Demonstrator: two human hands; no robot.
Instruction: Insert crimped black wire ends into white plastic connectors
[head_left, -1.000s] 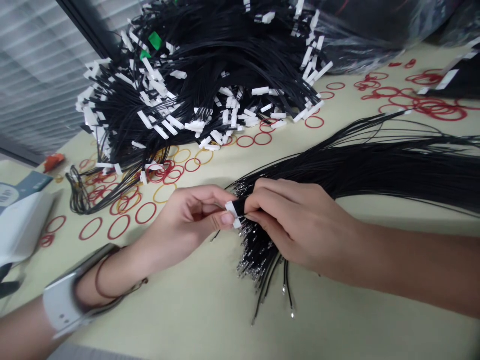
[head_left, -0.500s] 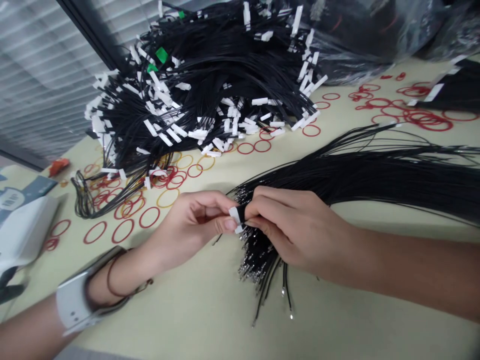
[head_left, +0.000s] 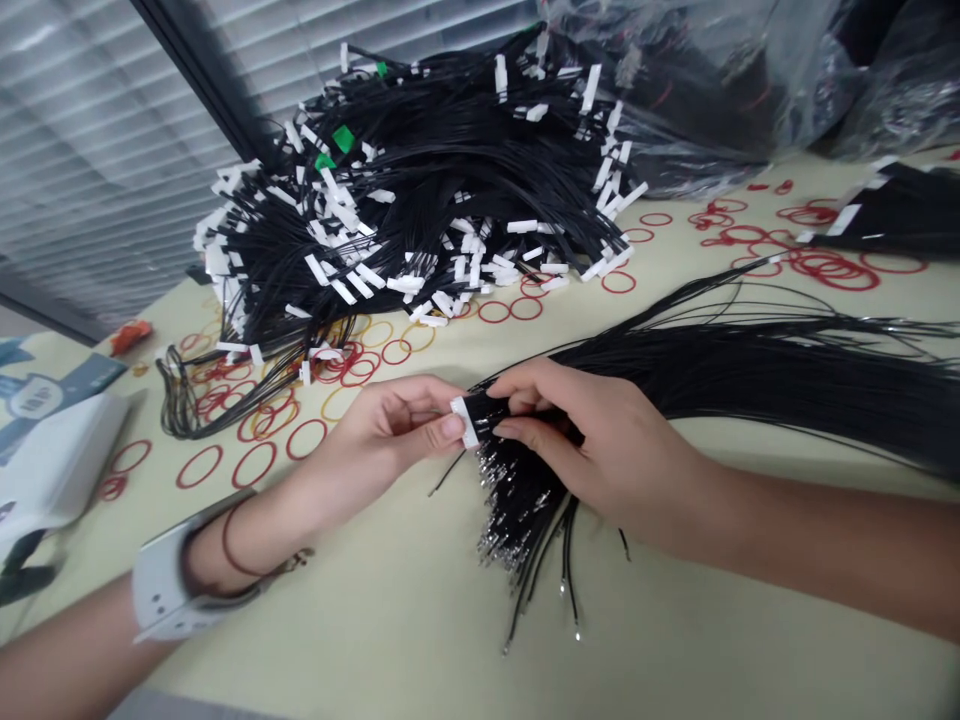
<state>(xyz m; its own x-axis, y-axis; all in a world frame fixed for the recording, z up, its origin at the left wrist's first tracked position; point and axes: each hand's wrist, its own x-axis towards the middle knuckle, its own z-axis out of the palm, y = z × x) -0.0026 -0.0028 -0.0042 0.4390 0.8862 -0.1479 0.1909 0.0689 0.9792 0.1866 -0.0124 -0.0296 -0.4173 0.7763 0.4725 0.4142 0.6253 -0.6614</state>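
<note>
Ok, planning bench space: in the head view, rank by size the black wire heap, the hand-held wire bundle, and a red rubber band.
Black wire heap and black wire bundle: unsure, bundle runs out of view.
Red rubber band, smallest.

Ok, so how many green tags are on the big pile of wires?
3. One green tag and another sit close together on the big pile of wires, and a smaller one is higher up. More may be hidden inside.

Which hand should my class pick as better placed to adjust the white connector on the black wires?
Left. The left hand looks better placed: its fingers are already at the white connector, while the right hand is wrapped around the black wires just behind it.
</note>
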